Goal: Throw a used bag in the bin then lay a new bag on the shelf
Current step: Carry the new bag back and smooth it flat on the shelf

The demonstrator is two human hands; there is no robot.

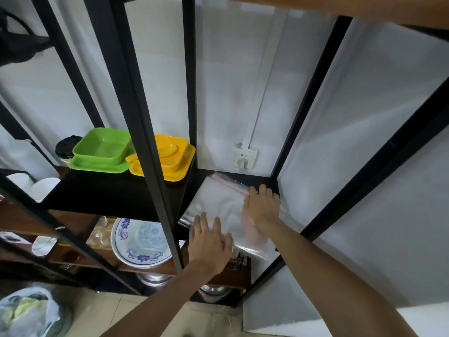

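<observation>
A clear plastic bag (218, 205) with a red zip strip lies flat on the black shelf (269, 181) in the right bay of the rack. My right hand (261, 205) rests palm down on the bag's right side, fingers spread. My left hand (209, 242) lies flat over the bag's near left corner, fingers apart. The bag's front edge hangs slightly past the shelf edge. At the bottom left, a bin (31, 314) lined with a pale bag holds crumpled waste.
Black metal uprights (145, 132) frame the bays. Green trays (102, 152) and yellow trays (170, 161) sit on the left shelf. Below are a blue-patterned plate (141, 242), white cups (36, 186) and metal pots (213, 291). A wall socket (244, 158) is behind the bag.
</observation>
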